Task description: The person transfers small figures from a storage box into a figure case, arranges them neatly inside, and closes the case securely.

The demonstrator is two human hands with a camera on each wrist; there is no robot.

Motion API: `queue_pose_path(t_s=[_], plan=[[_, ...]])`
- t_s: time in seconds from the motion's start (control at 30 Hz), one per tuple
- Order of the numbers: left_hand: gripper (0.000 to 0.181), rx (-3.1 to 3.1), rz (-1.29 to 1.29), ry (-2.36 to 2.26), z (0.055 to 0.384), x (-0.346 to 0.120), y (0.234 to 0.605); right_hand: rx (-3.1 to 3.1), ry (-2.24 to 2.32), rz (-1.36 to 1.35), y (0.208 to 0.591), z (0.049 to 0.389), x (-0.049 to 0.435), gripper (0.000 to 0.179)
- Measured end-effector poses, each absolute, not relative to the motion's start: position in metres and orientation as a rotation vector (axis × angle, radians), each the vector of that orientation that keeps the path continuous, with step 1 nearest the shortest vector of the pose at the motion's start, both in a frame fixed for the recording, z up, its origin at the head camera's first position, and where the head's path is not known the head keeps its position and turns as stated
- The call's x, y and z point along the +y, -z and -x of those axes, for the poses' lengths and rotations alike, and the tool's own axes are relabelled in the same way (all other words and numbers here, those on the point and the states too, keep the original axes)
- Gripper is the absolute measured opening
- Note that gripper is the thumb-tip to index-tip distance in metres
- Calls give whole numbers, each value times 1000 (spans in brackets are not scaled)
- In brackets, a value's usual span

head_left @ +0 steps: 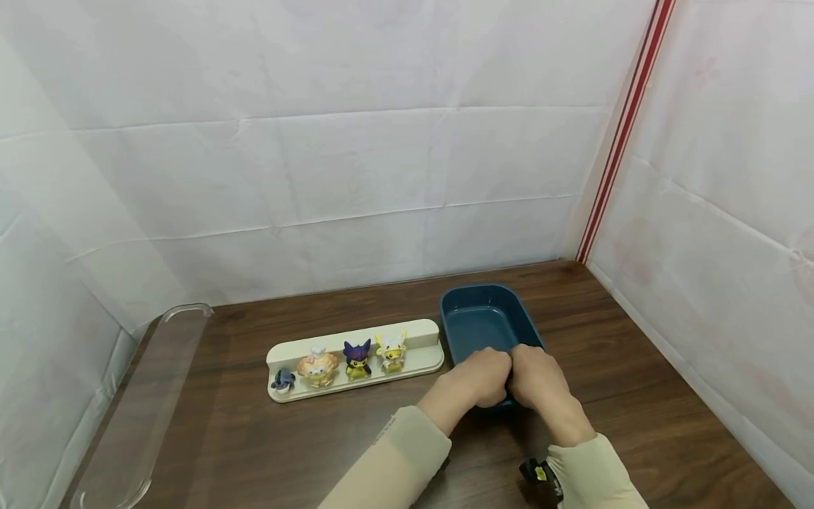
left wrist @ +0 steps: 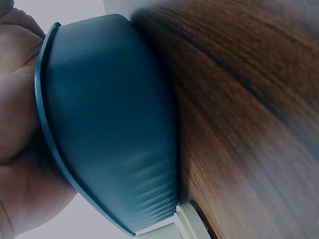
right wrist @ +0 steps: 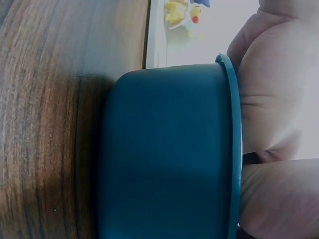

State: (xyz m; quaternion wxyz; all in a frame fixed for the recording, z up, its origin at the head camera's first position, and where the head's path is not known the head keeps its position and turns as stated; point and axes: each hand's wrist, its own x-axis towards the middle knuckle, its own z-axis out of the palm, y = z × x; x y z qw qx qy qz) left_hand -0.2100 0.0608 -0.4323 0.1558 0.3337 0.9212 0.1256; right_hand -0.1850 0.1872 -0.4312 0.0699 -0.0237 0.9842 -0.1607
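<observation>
A dark blue plastic bin stands on the table; its outer wall fills the left wrist view. My left hand and my right hand are together over the bin's near end, knuckles up and close to touching. Both hands' fingers are curled at the rim, the left hand in its wrist view and the right hand in its own. Whatever lies between or under the fingers is hidden. Left of the bin, a cream display stand bears several small figurines.
A clear plastic cover lies along the table's left edge. The brown wood-grain table meets white sheeting at the back and sides. The stand's right end sits close against the bin. A dark wrist strap shows near the right sleeve.
</observation>
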Motion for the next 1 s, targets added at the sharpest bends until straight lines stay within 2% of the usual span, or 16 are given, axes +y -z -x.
queue_pose_path(t_s=[0.2,0.47,0.8,1.0], plan=[[22,2666,-965,-396,211,56,434,2962,542,105,435,189,190,20],[17,2727,-925,-395,211,51,433,2932,706,129,435,194,195,8],[5,2800,-978,-389,214,47,435,2867,952,91,439,198,202,26],[14,2836,-994,-411,215,42,433,2748,1148,56,439,198,205,24]])
